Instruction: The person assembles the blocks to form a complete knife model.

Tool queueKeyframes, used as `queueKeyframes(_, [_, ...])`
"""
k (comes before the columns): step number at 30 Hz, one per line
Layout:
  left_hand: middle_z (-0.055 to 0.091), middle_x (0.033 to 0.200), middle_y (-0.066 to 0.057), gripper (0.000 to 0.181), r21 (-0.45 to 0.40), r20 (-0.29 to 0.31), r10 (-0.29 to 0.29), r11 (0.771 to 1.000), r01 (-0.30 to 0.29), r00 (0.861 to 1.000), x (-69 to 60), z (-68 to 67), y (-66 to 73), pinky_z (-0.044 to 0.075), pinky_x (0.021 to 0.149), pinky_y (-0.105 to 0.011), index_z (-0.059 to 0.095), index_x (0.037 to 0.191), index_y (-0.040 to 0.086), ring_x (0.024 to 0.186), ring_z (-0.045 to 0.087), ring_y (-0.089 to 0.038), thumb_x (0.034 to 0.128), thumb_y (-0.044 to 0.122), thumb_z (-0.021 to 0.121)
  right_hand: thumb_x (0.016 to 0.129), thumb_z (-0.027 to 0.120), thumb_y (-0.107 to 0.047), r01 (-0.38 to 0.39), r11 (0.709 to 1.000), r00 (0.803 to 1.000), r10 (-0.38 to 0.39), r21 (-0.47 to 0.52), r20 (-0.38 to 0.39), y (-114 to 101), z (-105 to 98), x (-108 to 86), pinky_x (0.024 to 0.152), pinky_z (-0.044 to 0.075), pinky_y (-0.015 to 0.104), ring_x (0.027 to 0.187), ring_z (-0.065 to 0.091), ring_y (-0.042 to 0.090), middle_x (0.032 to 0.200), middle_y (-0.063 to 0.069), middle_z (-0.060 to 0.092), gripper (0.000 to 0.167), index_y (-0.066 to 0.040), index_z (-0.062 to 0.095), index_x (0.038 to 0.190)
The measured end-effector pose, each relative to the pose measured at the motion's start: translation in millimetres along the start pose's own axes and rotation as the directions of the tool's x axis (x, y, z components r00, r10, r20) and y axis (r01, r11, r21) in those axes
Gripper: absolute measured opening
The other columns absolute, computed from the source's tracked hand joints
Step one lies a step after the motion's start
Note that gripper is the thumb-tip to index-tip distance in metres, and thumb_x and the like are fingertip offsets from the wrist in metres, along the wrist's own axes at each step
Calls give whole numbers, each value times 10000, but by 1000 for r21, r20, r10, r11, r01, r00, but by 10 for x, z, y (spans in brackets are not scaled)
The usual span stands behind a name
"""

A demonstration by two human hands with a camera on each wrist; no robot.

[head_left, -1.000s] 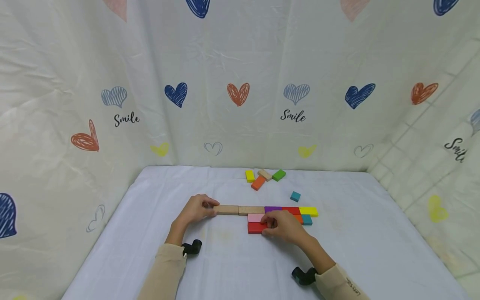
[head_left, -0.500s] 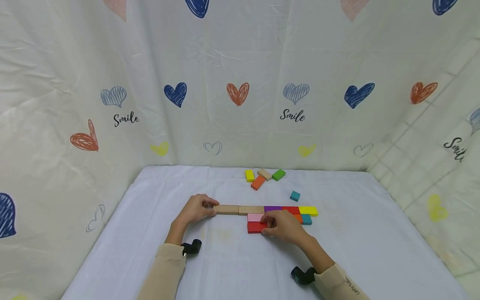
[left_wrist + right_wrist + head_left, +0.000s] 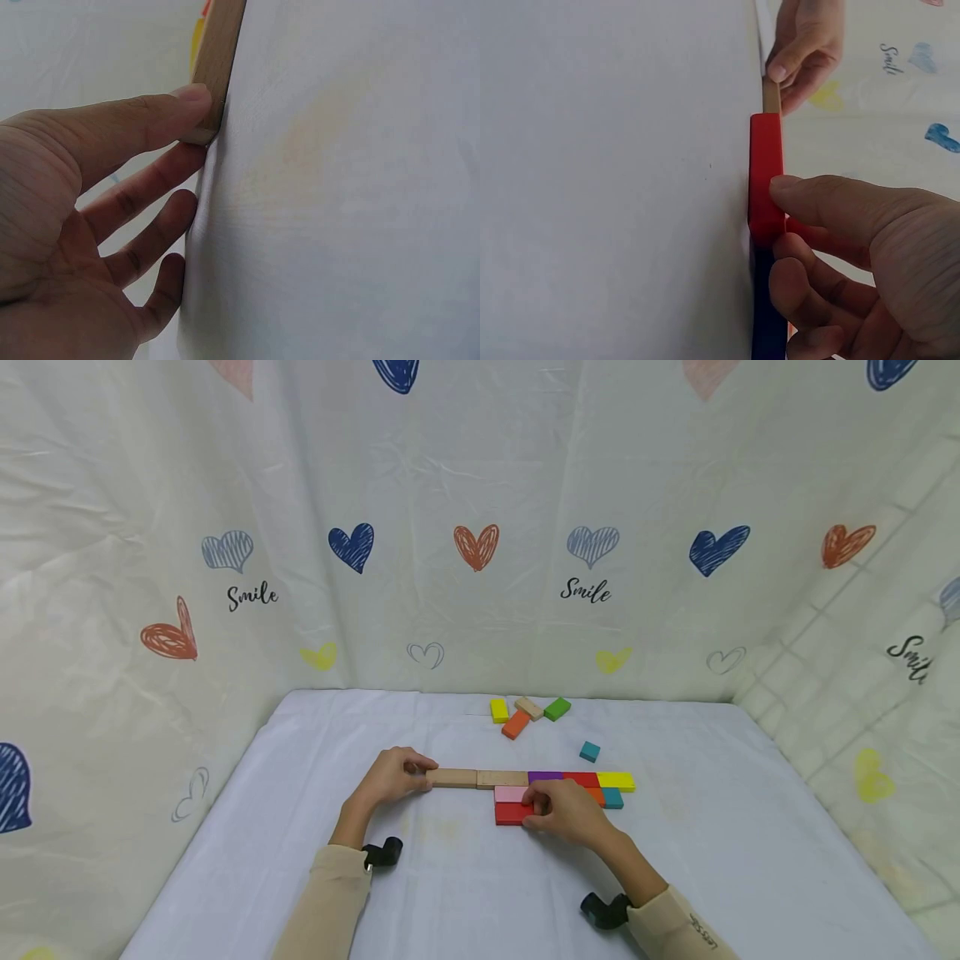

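Note:
My left hand point(image 3: 393, 774) pinches the left end of a plain wooden block point(image 3: 452, 778) between thumb and fingers. A second wooden block point(image 3: 502, 779) continues that row, followed by purple point(image 3: 545, 776), red and yellow point(image 3: 617, 782) blocks. Below lies a shorter row with a pink block point(image 3: 510, 794) at its left and a teal block point(image 3: 613, 797) at its right. My right hand point(image 3: 570, 810) pinches a red block point(image 3: 510, 814) lying against the pink one. A dark blue block point(image 3: 771, 307) touches the red one's end in the right wrist view; my hand hides it from the head camera.
Behind the rows lie loose yellow point(image 3: 499, 711), orange point(image 3: 515, 724), wooden point(image 3: 529, 707) and green point(image 3: 557, 709) blocks, plus a small teal block point(image 3: 590, 752). A white cloth point(image 3: 300, 893) covers the table, and a heart-print curtain point(image 3: 480, 610) hangs around it.

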State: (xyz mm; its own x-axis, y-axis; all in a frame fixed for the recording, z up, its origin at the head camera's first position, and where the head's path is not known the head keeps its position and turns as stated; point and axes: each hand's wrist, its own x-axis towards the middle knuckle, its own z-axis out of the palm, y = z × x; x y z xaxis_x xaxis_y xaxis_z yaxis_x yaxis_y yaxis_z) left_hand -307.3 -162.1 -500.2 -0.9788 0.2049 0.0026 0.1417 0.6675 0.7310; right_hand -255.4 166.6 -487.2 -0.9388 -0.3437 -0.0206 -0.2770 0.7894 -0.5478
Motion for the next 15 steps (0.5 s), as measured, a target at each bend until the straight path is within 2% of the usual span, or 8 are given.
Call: queueKeyframes(15, [706, 960, 24, 288, -11, 3, -9, 1000, 9, 1000, -8, -6, 14, 446, 746, -316, 818, 1050, 226, 865, 545, -167, 801, 88, 860, 780, 897, -248, -21, 1000, 1000, 21, 4, 0, -11, 7, 8, 640, 484, 221, 749, 542, 114, 758, -66, 570, 290, -210, 685, 975])
